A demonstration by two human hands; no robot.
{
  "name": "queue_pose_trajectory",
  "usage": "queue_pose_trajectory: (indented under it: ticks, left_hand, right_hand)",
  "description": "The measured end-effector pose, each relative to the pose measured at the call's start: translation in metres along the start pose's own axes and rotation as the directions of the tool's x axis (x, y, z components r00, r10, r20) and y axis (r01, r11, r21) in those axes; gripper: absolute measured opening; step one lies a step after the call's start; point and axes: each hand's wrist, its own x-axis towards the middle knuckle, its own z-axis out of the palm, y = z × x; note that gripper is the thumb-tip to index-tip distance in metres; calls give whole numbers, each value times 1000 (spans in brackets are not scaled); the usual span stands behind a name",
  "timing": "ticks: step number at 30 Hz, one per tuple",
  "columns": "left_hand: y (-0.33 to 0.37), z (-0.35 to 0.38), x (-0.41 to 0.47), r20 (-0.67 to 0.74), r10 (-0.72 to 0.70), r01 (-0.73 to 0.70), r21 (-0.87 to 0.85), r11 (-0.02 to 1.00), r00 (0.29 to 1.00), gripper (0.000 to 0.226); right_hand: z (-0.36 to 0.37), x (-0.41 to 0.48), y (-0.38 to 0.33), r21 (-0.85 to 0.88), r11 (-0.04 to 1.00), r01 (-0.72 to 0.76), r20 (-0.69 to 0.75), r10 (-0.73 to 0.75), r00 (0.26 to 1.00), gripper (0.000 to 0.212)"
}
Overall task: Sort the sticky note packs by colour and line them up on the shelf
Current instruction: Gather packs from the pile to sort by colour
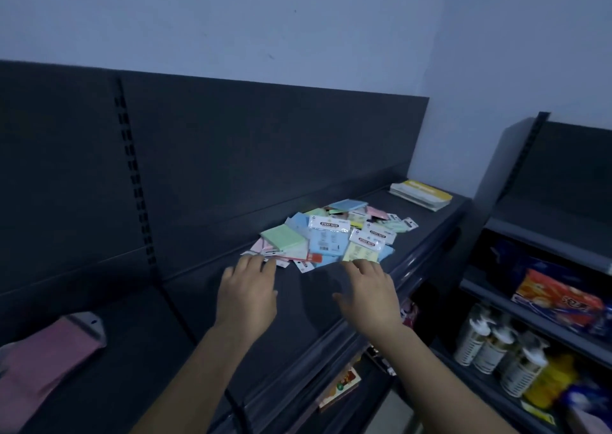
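A loose heap of sticky note packs (331,235) lies on the dark grey shelf (205,288), mixed blue, green, pink and yellow, several with white "STICKY NOTE" header cards. A green pack (284,236) lies at the heap's left side, a pale yellow pack (359,251) at its front right. My left hand (246,296) reaches to the heap's near left edge, fingers spread, fingertips at the pink packs (256,246). My right hand (371,293) is stretched out flat, fingertips touching the near edge of the yellow pack. Neither hand holds anything.
A stack of yellow-and-white booklets (420,195) lies at the shelf's far right end. A pink packet (49,364) lies on the shelf at the left. A second rack on the right holds snack bags (559,298) and pump bottles (496,347). Goods sit on the lower shelf (341,387).
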Motion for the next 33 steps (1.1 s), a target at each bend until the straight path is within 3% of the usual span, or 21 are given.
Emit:
queue_pose_trajectory:
  ticks: [6, 14, 19, 26, 29, 33]
  left_hand:
    - [18, 56, 63, 64, 43, -43, 8, 999, 997, 45]
    - [54, 115, 129, 255, 78, -80, -1, 997, 964, 25]
    - [72, 145, 165, 417, -7, 9, -3, 1000, 909, 52]
    - [81, 172, 185, 528, -143, 143, 41, 989, 837, 91]
    - [84, 171, 190, 515, -183, 146, 112, 983, 838, 81]
    - [91, 170, 194, 425, -224, 177, 148, 973, 877, 54]
  right_hand:
    - [22, 58, 51, -34, 998, -53, 84, 56, 995, 54]
    - [55, 112, 116, -3, 989, -151, 205, 148, 967, 51]
    - [72, 145, 156, 49, 985, -164, 301, 142, 943, 51]
    - [91, 183, 196, 197, 977, -81, 402, -5, 916, 81]
    - [97, 190, 202, 293, 953, -79, 363, -34, 931, 77]
    - [101, 190, 204, 376, 926, -30, 193, -47, 980, 70]
